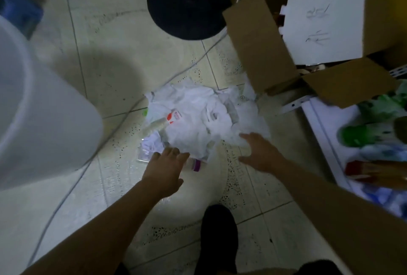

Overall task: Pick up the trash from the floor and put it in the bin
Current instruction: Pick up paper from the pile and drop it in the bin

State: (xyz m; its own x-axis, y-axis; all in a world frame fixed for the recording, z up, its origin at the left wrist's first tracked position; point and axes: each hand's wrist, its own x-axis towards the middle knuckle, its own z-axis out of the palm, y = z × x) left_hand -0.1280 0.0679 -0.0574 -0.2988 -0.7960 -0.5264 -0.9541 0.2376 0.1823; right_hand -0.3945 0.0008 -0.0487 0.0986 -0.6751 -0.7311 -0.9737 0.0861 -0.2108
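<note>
Head view: both hands, left [164,168] and right [259,153], spread empty over trash pile [198,120] between bin [44,109] and cardboard box [259,50].

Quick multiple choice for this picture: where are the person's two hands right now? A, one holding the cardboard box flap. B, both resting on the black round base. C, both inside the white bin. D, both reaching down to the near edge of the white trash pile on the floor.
D: the left hand and right hand are spread open at the near edge of the white trash pile on the floor, holding nothing yet.
</note>
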